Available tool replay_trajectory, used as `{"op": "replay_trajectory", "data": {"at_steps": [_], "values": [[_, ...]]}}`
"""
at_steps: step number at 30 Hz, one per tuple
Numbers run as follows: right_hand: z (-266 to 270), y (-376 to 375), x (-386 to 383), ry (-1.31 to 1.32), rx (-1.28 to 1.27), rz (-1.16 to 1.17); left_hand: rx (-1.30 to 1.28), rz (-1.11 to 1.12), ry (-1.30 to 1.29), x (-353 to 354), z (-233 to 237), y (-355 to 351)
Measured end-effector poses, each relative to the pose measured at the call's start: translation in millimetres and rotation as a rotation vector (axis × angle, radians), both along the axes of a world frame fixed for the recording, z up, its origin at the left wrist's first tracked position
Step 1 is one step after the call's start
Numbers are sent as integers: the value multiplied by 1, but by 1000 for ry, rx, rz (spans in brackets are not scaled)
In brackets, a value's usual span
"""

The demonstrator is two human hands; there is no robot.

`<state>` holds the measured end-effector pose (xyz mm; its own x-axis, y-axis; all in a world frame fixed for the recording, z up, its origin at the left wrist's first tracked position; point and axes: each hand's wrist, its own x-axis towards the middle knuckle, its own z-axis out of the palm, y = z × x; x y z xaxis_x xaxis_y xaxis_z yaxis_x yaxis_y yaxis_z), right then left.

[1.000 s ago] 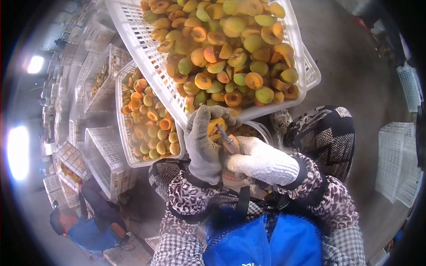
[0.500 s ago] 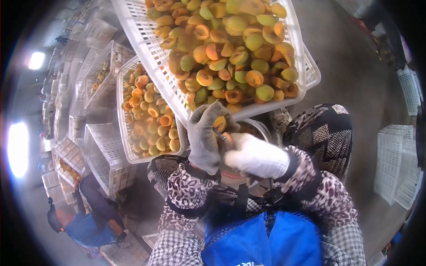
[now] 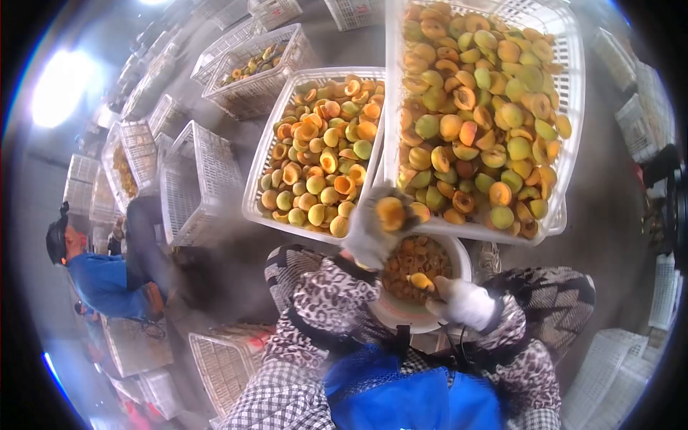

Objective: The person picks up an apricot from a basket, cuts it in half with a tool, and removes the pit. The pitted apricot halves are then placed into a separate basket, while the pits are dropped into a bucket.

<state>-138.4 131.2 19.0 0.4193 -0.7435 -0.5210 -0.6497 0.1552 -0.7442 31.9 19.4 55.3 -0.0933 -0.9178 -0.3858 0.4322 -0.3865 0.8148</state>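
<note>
My left hand (image 3: 373, 233), in a grey knitted glove, is closed round an apricot half (image 3: 390, 213) just in front of the crates. My right hand (image 3: 467, 304), in a white glove, is over the near right rim of a white bucket (image 3: 464, 264). Its fingers are pinched, and a small yellow-orange piece (image 3: 421, 281) shows at their tips; I cannot make out what it is. Brownish-orange stones or scraps (image 3: 412, 259) lie in the bucket between my knees. Ahead, a large white crate (image 3: 393, 107) is heaped with halved apricots (image 3: 480, 115).
Left of it stands a lower crate (image 3: 252, 193) of apricot halves. Other white crates (image 3: 197, 190) stand further left, and stacked crates (image 3: 609, 373) are at the right. A co-worker in blue (image 3: 107, 283) sits at the left.
My view has swung left, so the crates appear further right. My hands were together at the fruit; now they are apart, the right one lowered over the bucket.
</note>
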Motion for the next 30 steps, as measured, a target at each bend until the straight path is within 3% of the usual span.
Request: {"op": "replay_trajectory", "data": {"at_steps": [1, 2, 4, 6, 7, 8, 9, 10, 11, 13, 15, 17, 19, 20, 21, 23, 24, 25, 27, 29, 30], "values": [[-5, 11, 5, 375, -191, 78, -388, 139, -470, 4, -1, 5], [-35, 20, -2, 400, -171, 112, -715, -100, -892, 45, -27, -15], [-93, 37, -15, 448, -131, 181, -1018, 94, -1435, 80, -47, -54], [-113, 48, -26, 310, -413, 251, -918, 137, -2197, 121, -108, -103], [-72, 37, -19, 190, -733, 268, -845, 169, -2549, 142, -138, -129], [-60, 38, -14, 259, -682, 188, -490, -456, -2383, 144, -122, -147], [-54, 40, -9, 382, -628, 140, -320, -375, -2018, 128, -96, -135], [-27, 33, -9, 445, -680, 132, -283, -261, -2060, 150, -128, -158], [3, 30, -12, 501, -734, 129, -408, -138, -2168, 131, -103, -153], [18, 39, -13, 435, -642, 57, -625, 187, -1682, 101, -61, -150], [10, 37, -21, 349, -568, -7, -849, 249, -1303, 38, -7, -123], [-21, 33, -34, 264, -154, 35, -1117, -79, -1061, -2, 4, -101], [-20, 45, -36, 269, -170, -18, -1145, -435, -899, -49, -8, -71], [-21, 49, -37, 269, -169, -41, -1292, -526, -998, -72, -14, -61], [-20, 52, -40, 270, -168, -57, -1434, -613, -1100, -93, -18, -54], [2, 52, -44, 321, -88, -91, -1769, -556, -1223, -128, -42, -53], [-7, 62, -50, 158, -99, -204, -1775, -562, -1226, -130, -55, -53], [-8, 66, -55, -8, -112, -318, -1719, -576, -1280, -132, -64, -53], [4, 58, -51, 96, -234, -449, -1683, -603, -1333, -133, -60, -48], [27, 47, -46, 321, -440, -677, -870, -647, -1069, -119, -28, -27], [36, 42, -50, 135, -494, -754, -566, -544, -610, -113, -28, -21]]}}
